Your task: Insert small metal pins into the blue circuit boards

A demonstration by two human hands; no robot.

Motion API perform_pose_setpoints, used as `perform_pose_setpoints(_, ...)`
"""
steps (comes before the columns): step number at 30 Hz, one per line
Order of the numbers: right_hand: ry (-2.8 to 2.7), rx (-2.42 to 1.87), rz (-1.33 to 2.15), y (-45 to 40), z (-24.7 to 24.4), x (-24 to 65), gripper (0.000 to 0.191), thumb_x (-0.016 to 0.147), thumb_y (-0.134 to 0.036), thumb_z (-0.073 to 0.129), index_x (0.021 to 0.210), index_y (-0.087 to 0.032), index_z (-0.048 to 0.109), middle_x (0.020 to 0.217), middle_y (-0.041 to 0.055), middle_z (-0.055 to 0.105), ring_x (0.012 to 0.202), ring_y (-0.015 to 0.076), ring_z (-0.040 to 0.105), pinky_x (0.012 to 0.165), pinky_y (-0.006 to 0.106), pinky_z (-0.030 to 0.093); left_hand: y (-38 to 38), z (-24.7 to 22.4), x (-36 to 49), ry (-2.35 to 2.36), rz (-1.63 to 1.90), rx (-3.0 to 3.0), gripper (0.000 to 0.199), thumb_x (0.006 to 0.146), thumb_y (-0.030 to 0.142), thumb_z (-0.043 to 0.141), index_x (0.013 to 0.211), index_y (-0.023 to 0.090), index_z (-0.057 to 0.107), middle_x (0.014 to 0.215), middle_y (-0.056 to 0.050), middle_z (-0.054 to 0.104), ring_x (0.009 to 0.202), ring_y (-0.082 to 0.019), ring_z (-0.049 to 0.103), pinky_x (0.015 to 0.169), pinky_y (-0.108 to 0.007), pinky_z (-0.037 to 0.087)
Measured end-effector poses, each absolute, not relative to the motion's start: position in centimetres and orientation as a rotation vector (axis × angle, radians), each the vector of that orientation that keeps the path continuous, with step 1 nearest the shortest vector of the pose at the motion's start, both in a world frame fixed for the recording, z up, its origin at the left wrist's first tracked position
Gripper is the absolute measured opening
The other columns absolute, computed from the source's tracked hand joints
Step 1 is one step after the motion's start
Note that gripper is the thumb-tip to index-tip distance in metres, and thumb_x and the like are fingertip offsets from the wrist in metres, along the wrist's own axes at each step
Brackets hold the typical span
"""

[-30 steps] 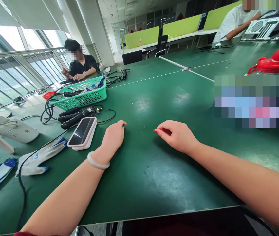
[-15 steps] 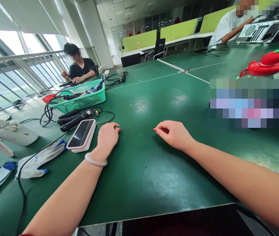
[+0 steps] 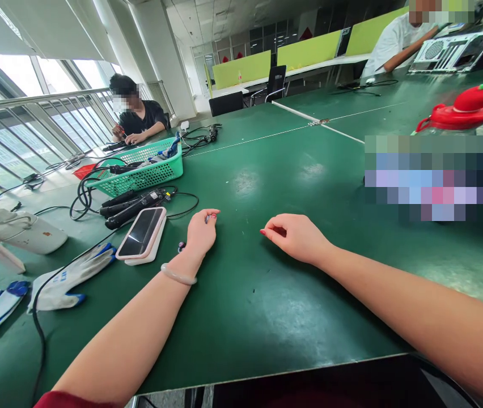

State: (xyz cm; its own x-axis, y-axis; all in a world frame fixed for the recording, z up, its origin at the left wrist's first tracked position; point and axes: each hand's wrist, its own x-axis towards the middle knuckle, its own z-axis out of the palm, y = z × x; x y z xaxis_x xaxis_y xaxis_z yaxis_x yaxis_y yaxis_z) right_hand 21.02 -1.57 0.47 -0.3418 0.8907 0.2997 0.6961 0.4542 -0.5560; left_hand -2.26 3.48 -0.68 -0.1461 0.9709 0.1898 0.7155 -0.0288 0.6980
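My left hand (image 3: 202,232) is just above or on the green table (image 3: 241,317), to the right of a phone (image 3: 142,233) in a pale pink case. Its fingers are curled, and a small greyish bit shows between them that I cannot make out. A pale bangle (image 3: 178,276) circles the wrist. Beside that wrist is a small dark, shiny thing (image 3: 182,246), too small to name. My right hand (image 3: 296,235) is across from it, fingers curled and thumb tip pressed against them; whatever they hold, if anything, is hidden.
At left are white-and-blue work gloves (image 3: 65,283), a black cable, a white device (image 3: 39,232), dark handheld tools (image 3: 135,209) and a green basket (image 3: 139,175). A red-lidded bottle (image 3: 462,116) stands at right. Two people sit farther back, one near a computer case (image 3: 452,54).
My left hand has shifted right and slightly up, away from the phone, and the small dark thing by its wrist now shows. My right hand has moved slightly left and down.
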Motion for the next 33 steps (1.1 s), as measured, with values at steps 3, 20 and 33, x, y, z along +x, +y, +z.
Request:
perform_pose_setpoints(3,-2.169,-1.287,0.476,-1.4,0.3,20.7,0.024,0.087,-0.034,0.05,0.072,-0.02,0.063,0.067,0.0004,0.061,0.062,0.0129,0.053,0.06,0.026,0.038,2.3,-0.4,-0.4,1.665,0.852,1.917,0.026,0.083,0.024,0.047,0.096,0.019,0.068,0.084,-0.004,0.066,0.08,-0.017,0.058,0.081,-0.032,0.045)
perform_pose_setpoints(20,-2.292,-1.353,0.742,-0.7,0.9,22.5,0.024,0.079,-0.017,0.057,0.101,-0.019,0.067,0.086,0.0025,0.065,0.074,0.0138,0.059,0.073,0.028,0.047,-1.5,0.3,2.0,0.872,0.925,1.385,0.031,0.079,0.036,0.062,0.105,0.018,0.062,0.1,-0.006,0.067,0.098,-0.015,0.059,0.097,-0.031,0.04)
perform_pose_setpoints(33,-2.443,-1.232,0.762,-1.4,0.7,21.9,0.018,0.079,-0.014,0.055,0.088,-0.02,0.069,0.086,0.0024,0.064,0.075,0.014,0.059,0.071,0.027,0.046,-1.6,0.2,2.5,1.191,0.843,1.611,0.023,0.085,0.029,0.052,0.099,0.017,0.065,0.09,-0.005,0.071,0.071,-0.011,0.058,0.068,-0.025,0.045)
